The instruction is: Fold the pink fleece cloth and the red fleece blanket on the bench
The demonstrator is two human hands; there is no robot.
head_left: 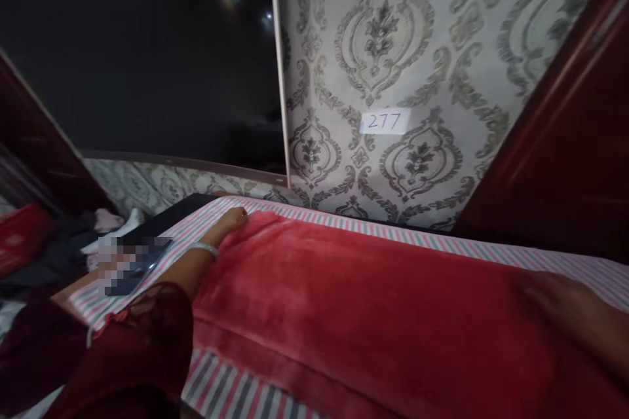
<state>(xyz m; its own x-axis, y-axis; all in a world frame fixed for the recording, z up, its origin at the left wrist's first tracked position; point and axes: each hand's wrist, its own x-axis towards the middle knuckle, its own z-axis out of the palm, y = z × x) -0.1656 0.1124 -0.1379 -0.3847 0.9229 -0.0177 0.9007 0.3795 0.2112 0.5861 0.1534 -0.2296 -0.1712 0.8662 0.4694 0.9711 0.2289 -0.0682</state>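
A red plush blanket (373,301) lies spread across a bed with a pink, white and grey striped sheet (236,393). My left hand (233,219) reaches forward and rests on the blanket's far left corner, fingers curled at its edge; a silver bangle (204,249) is on the wrist and a dark red lace sleeve (142,340) covers the arm. My right hand (565,308) is a dark blur lying on the blanket at the right; whether it grips the fabric is unclear.
A patterned grey wallpapered wall (393,46) with a label reading 277 (384,122) stands behind the bed. A dark window or screen (137,59) is upper left. Dark red wood (565,144) flanks the right. Clothes (29,236) and a dark flat object (142,258) lie left.
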